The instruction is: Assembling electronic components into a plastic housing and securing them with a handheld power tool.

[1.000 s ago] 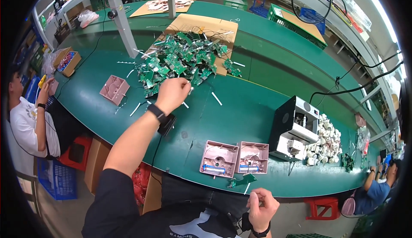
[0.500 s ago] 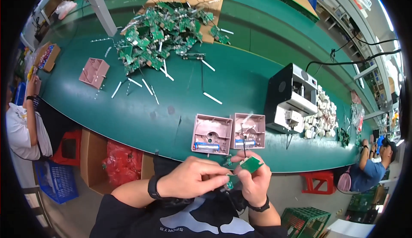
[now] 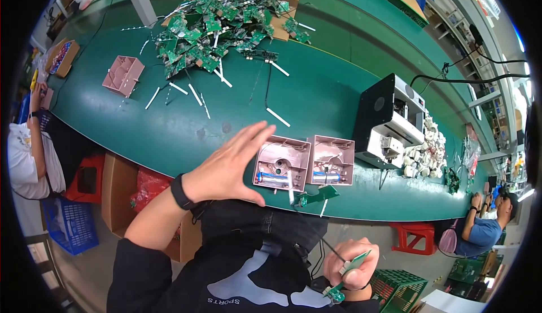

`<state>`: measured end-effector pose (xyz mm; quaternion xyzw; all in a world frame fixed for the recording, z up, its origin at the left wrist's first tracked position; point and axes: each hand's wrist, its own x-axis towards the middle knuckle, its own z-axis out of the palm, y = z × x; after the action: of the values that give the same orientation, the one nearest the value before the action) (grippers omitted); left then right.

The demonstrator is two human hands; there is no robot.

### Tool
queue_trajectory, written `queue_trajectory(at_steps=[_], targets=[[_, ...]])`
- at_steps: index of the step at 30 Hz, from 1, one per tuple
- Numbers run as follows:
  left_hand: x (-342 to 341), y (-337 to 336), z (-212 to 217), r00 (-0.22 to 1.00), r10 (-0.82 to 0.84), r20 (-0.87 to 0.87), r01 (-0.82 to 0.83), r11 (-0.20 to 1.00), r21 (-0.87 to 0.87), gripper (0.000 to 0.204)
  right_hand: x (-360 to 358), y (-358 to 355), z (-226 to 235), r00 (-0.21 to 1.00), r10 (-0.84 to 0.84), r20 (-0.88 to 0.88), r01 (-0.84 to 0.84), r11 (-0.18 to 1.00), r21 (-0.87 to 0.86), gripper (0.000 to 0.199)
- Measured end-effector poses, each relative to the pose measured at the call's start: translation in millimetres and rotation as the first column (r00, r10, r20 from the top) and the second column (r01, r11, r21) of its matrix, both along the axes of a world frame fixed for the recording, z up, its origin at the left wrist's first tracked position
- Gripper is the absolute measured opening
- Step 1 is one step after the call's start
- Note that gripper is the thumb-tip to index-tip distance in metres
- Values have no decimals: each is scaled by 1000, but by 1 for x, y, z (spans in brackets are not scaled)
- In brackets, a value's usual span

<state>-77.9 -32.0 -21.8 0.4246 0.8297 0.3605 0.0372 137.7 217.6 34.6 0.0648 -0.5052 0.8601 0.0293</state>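
Observation:
My left hand (image 3: pixel 228 163) is open, its fingers stretched and spread, holding nothing. It hovers beside a pink plastic housing (image 3: pixel 259 152) at the bench's near edge. A second pink housing (image 3: pixel 350 146) sits against the first one's right side. Inside each lies a blue cylindrical battery (image 3: pixel 274 178). My right hand (image 3: pixel 355 262), low near my body, is closed on a green circuit board (image 3: pixel 355 261) with a black cable. A small round green board (image 3: pixel 336 296) hangs below that hand. Another green circuit board (image 3: pixel 322 195) lies at the bench edge in front of the housings.
A big heap of circuit boards (image 3: pixel 217 28) with wires covers the bench's far side. Further left stands another pink housing (image 3: pixel 121 76). To the right are a black-and-white machine (image 3: pixel 389 121) and a pile of white parts (image 3: pixel 432 149). Co-workers sit at both ends.
My left hand has let go of the wiring by the board, moved up and left, and opened. My right hand has dropped toward my body with the circuit board. The view has shifted slightly.

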Motion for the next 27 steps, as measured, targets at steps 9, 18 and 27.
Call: queue_trajectory(at_steps=[9, 18, 27], targets=[[4, 17, -12, 995, -44, 95, 40, 998, 43, 122, -13, -7, -7, 979, 28, 204, -27, 1000, -6, 27], [11, 6, 8, 999, -33, -3, 33, 996, 83, 113, -28, -10, -13, 976, 73, 206, -78, 997, 15, 23], [14, 0, 20, 996, -61, -68, 74, 978, 197, 76, -53, -26, -13, 991, -12, 136, -31, 951, 308, 27]])
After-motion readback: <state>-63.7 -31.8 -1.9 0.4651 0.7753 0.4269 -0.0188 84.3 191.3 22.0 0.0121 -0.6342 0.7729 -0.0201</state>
